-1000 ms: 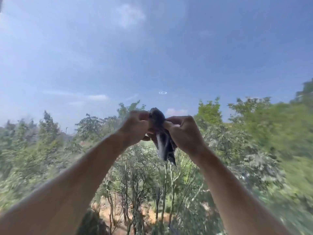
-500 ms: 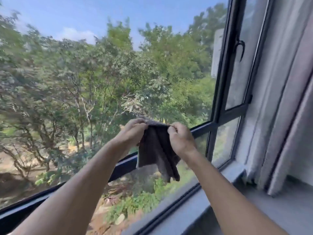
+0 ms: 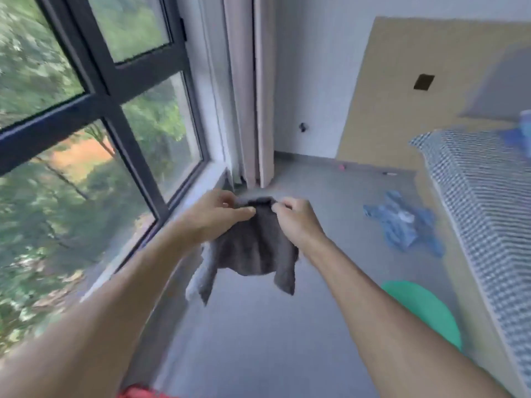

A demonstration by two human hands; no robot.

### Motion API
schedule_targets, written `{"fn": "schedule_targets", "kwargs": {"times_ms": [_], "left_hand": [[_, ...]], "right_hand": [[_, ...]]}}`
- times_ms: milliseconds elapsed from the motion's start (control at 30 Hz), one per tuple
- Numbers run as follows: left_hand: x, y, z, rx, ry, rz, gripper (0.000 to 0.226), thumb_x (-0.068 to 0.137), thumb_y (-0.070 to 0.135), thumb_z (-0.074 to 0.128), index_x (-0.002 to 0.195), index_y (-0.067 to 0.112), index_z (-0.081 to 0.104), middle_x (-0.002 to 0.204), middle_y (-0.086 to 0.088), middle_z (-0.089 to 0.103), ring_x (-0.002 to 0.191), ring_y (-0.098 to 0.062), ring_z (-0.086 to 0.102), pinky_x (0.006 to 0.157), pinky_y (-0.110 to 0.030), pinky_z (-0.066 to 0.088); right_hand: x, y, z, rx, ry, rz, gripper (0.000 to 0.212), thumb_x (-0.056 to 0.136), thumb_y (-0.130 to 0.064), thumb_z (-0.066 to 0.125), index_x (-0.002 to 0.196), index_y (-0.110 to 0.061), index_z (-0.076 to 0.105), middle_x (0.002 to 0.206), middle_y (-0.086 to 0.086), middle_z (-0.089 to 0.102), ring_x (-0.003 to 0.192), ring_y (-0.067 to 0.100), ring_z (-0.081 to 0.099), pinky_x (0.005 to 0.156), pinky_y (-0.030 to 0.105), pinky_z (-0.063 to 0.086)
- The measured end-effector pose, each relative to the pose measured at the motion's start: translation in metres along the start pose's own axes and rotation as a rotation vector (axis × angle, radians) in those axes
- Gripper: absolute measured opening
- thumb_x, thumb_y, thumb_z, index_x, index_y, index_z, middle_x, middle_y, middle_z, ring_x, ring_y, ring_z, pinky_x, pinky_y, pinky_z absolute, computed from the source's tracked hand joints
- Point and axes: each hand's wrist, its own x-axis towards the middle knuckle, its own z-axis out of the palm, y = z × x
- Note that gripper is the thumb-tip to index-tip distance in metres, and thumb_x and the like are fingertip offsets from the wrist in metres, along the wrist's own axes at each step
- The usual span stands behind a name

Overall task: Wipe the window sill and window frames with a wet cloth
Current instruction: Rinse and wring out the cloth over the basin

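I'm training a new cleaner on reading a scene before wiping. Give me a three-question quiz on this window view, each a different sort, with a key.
1. True or false: the grey cloth is lying flat on the window sill.
2. Multiple choice: who holds the cloth's top edge? A) left hand only B) right hand only C) both hands
3. Fill in: the crumpled fabric on the floor is ____ in colour.

Key: 1. False, it hangs in the air between the hands. 2. C. 3. Blue.
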Motion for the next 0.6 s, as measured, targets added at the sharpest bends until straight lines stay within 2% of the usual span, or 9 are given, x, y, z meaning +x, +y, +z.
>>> {"fn": "schedule_targets", "kwargs": {"times_ms": [133,300,367,433,533,600], "left_hand": [[0.088,0.028,0.140,0.137,-0.185,0.013,0.013,0.085,0.025,0.071,0.086,0.015,0.063,0.084,-0.004,0.066,0.075,-0.019,0.060,0.068,-0.029,0.048],[0.173,0.049,0.305,0.227,-0.419,0.053,0.007,0.085,0.023,0.067,0.088,0.017,0.065,0.079,0.000,0.065,0.069,-0.012,0.057,0.063,-0.025,0.044],[0.200,0.053,0.370,0.256,-0.517,0.082,0.001,0.085,0.020,0.064,0.087,0.020,0.064,0.082,0.001,0.066,0.073,-0.012,0.058,0.065,-0.024,0.045],[0.221,0.054,0.419,0.281,-0.579,0.131,0.006,0.085,0.018,0.064,0.086,0.023,0.063,0.085,0.002,0.068,0.078,-0.014,0.061,0.066,-0.023,0.046],[0.260,0.054,0.511,0.314,-0.684,0.176,0.011,0.083,0.017,0.066,0.083,0.027,0.061,0.085,0.001,0.068,0.082,-0.018,0.061,0.066,-0.022,0.045],[0.283,0.048,0.569,0.348,-0.735,0.182,0.008,0.083,0.017,0.066,0.088,0.022,0.065,0.086,-0.001,0.067,0.085,-0.021,0.061,0.065,-0.023,0.044]], "right_hand": [[0.058,0.114,-0.105,-0.006,0.045,0.214,0.015,0.081,-0.025,0.057,0.068,-0.018,0.053,0.063,-0.007,0.052,0.064,0.016,0.050,0.059,0.028,0.034],[0.095,0.249,-0.212,-0.013,0.211,0.417,0.016,0.081,-0.016,0.055,0.064,-0.015,0.055,0.047,-0.013,0.046,0.058,0.015,0.045,0.054,0.025,0.031],[0.104,0.305,-0.248,0.004,0.281,0.514,0.019,0.082,-0.013,0.053,0.064,-0.015,0.055,0.041,-0.014,0.044,0.054,0.016,0.042,0.050,0.025,0.028],[0.109,0.347,-0.271,0.014,0.334,0.568,0.021,0.083,-0.012,0.051,0.062,-0.015,0.052,0.039,-0.011,0.040,0.051,0.018,0.038,0.049,0.027,0.026],[0.122,0.425,-0.307,0.006,0.444,0.670,0.021,0.085,-0.012,0.051,0.065,-0.014,0.054,0.052,-0.005,0.046,0.057,0.022,0.043,0.054,0.029,0.033],[0.130,0.474,-0.326,-0.027,0.480,0.719,0.022,0.086,-0.013,0.053,0.065,-0.016,0.056,0.061,-0.006,0.053,0.068,0.022,0.052,0.066,0.032,0.042]]}}
